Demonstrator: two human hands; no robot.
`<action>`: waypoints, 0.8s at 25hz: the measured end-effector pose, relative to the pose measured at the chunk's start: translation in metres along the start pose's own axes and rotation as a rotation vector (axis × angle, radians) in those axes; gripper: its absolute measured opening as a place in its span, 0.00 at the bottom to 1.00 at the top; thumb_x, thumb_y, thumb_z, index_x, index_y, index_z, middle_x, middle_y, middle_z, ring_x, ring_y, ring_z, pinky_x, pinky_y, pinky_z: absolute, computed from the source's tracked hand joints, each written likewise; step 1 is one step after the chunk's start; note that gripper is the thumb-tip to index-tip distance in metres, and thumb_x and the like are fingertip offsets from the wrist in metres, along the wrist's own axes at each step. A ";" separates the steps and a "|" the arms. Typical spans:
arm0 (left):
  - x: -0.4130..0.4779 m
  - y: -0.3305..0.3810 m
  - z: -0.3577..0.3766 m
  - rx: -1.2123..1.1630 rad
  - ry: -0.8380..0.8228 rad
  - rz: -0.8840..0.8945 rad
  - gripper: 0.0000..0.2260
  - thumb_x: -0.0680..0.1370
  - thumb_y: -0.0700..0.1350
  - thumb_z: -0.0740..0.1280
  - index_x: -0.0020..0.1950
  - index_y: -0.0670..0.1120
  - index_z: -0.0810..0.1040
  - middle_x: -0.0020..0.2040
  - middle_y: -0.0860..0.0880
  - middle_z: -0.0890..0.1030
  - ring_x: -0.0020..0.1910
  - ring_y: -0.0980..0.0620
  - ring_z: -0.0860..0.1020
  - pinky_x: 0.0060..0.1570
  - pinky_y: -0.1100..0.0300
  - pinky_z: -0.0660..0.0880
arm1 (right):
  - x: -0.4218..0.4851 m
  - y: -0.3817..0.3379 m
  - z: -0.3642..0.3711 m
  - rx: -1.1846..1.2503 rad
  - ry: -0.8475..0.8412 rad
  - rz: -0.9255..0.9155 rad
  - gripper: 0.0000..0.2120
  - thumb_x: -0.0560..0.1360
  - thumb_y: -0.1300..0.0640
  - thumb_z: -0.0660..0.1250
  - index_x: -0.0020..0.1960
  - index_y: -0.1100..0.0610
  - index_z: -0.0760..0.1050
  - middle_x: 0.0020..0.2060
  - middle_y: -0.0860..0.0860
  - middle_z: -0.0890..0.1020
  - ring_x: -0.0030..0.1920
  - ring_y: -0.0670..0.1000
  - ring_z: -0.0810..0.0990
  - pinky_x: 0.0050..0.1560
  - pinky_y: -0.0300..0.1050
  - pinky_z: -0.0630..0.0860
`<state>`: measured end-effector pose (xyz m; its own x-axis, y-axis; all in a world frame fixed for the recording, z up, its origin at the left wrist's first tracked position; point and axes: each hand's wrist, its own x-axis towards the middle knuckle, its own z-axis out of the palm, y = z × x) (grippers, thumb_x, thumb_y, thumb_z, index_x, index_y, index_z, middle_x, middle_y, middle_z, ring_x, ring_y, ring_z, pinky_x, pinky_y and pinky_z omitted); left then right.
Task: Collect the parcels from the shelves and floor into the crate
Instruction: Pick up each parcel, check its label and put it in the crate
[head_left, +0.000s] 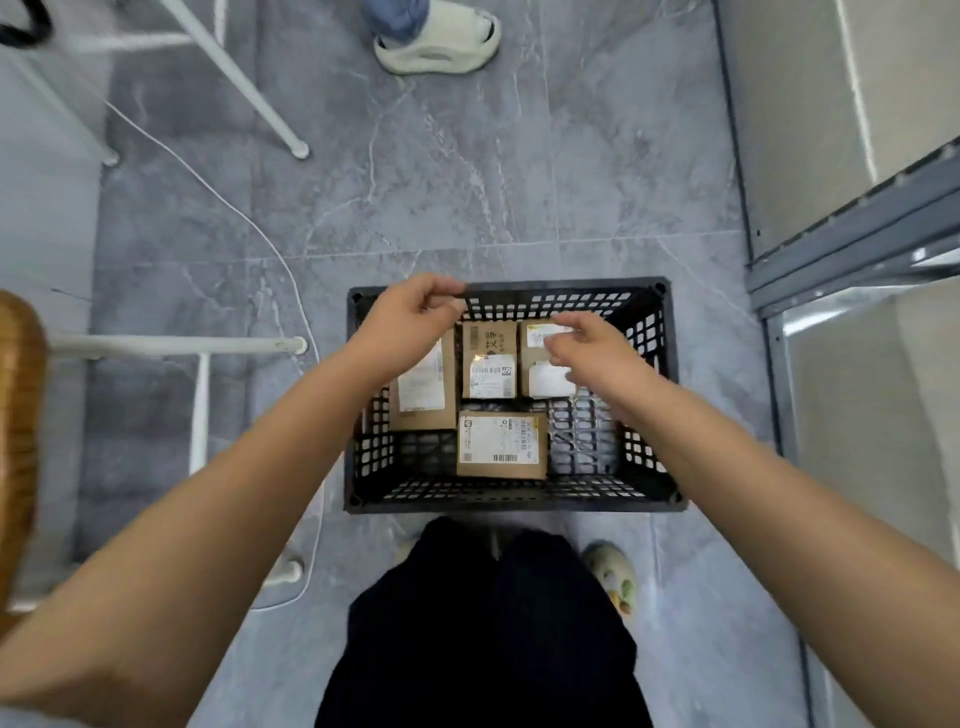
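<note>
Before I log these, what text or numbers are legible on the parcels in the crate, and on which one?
"69": white label of the middle parcel against the crate's far wall.
Large dark characters printed on that same parcel: not legible.
Labels on the left parcel, right parcel and front parcel: barcodes and fine print, too blurred.

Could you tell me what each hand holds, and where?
The left hand pinches the crate at its far rim; the right hand holds nothing, hovering over the far-right parcel.
</note>
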<state>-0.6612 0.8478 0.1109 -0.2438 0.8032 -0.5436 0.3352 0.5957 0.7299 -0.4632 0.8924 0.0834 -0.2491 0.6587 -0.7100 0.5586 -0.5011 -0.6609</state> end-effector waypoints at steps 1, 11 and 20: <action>-0.020 0.028 -0.016 -0.021 0.006 0.000 0.09 0.79 0.46 0.64 0.59 0.51 0.76 0.52 0.49 0.80 0.53 0.51 0.79 0.49 0.66 0.73 | -0.026 -0.030 -0.009 0.010 -0.009 -0.020 0.21 0.77 0.57 0.61 0.69 0.54 0.66 0.56 0.55 0.78 0.59 0.59 0.77 0.60 0.53 0.74; -0.232 0.327 -0.106 -0.053 -0.085 0.289 0.10 0.79 0.40 0.65 0.60 0.43 0.76 0.53 0.47 0.79 0.51 0.55 0.76 0.46 0.77 0.71 | -0.313 -0.256 -0.154 0.204 0.149 -0.246 0.16 0.77 0.57 0.64 0.64 0.53 0.71 0.53 0.51 0.79 0.55 0.53 0.80 0.58 0.45 0.72; -0.336 0.469 -0.109 -0.122 -0.100 0.689 0.08 0.78 0.41 0.66 0.50 0.55 0.76 0.56 0.43 0.81 0.49 0.56 0.79 0.46 0.72 0.74 | -0.474 -0.334 -0.231 0.233 0.351 -0.629 0.15 0.78 0.62 0.62 0.63 0.55 0.71 0.53 0.50 0.80 0.51 0.48 0.79 0.50 0.35 0.74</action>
<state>-0.5210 0.8578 0.6806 0.0744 0.9968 0.0281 0.2768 -0.0477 0.9597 -0.3490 0.8771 0.6963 -0.1775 0.9801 -0.0887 0.2033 -0.0517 -0.9777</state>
